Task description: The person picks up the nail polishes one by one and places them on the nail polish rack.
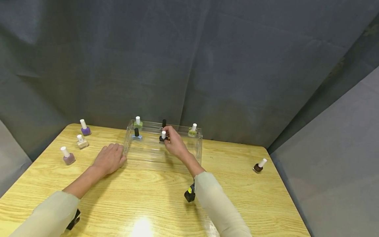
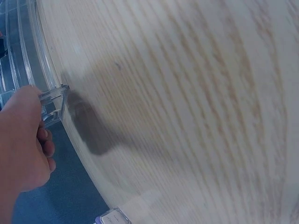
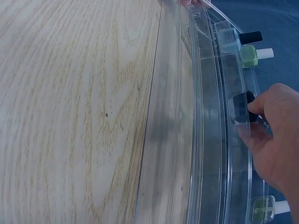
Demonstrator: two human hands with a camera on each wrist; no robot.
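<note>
A clear tiered rack (image 1: 154, 154) stands at the back of the table. My right hand (image 1: 177, 143) pinches a dark nail polish bottle (image 1: 162, 139) with a white cap, on one of its middle tiers. In the right wrist view the thumb and fingers are around the dark bottle (image 3: 242, 108). My left hand (image 1: 109, 158) grips the rack's left side, its curled fingers showing in the left wrist view. On the rack also stand a blue bottle (image 1: 137, 137) with a black cap, two green ones (image 1: 138, 124) (image 1: 192, 132) and a black-capped one (image 1: 164, 123) partly hidden behind my right hand.
Left of the rack stand purple (image 1: 86, 131), cream (image 1: 82, 143) and mauve (image 1: 69, 159) nail polish bottles, all white-capped. A dark bottle (image 1: 258, 168) with a white cap stands near the right edge of the wooden table (image 1: 142, 197). A grey cloth (image 1: 183, 65) hangs behind.
</note>
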